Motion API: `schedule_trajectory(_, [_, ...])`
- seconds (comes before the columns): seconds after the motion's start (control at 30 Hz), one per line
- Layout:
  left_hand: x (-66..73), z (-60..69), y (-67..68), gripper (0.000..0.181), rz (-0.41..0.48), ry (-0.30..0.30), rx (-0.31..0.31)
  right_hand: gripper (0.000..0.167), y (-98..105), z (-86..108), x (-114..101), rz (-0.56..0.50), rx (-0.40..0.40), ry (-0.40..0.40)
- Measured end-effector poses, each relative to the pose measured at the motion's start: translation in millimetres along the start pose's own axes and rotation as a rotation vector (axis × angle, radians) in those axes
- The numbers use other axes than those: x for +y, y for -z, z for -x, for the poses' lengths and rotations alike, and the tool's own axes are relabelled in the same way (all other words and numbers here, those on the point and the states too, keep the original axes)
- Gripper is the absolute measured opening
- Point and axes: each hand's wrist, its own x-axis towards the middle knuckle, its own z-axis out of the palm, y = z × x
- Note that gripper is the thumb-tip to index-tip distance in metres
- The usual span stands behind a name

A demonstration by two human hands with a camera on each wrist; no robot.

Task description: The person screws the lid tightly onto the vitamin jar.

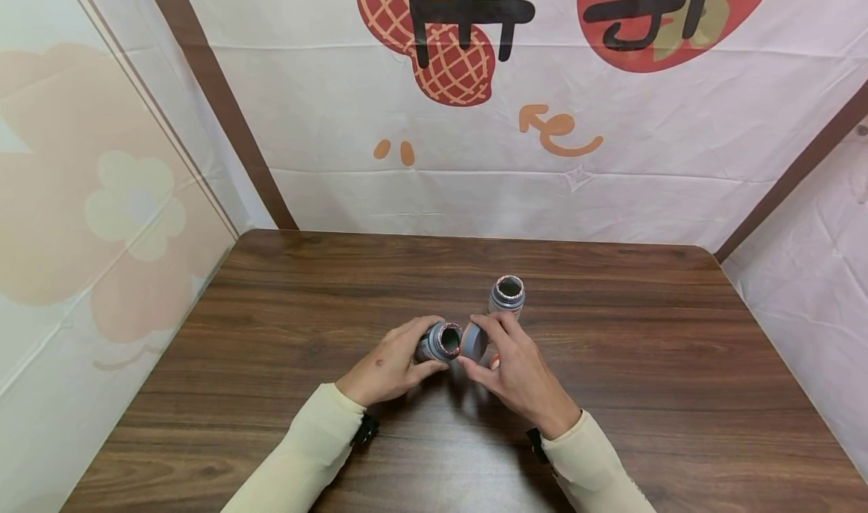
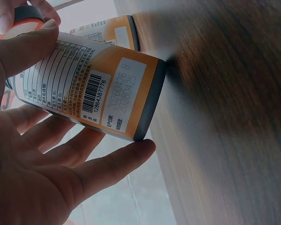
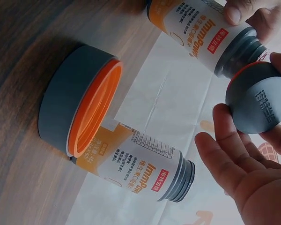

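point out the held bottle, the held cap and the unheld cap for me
held bottle (image 2: pixel 90 86): left wrist view, on its label
held cap (image 3: pixel 260 101): right wrist view, on its grey top
unheld cap (image 3: pixel 68 96): right wrist view, on its grey outer wall

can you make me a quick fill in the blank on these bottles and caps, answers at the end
1. Of the left hand and the right hand, the one holding the grey cap is the ____ one.
2. The loose cap on the table is ____ inside.
3. On the held bottle, the letter printed after the date beginning 2026 is ____.

Missing words: right; orange; B.
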Motion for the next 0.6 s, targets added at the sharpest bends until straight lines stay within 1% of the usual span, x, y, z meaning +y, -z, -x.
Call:
schedule_trajectory(0.27, [-0.1,0.1,-0.2,0.054,-0.008,-0.002,0.006,0.056,-0.5,-0.4,-0.5,-0.006,-0.001,0.007])
schedule_trajectory(0.6, [-0.1,0.4,-0.3,0.054,-0.003,-0.013,0.010,0.051,-0.5,-0.3,-1.4,-0.023,0.003,0.009])
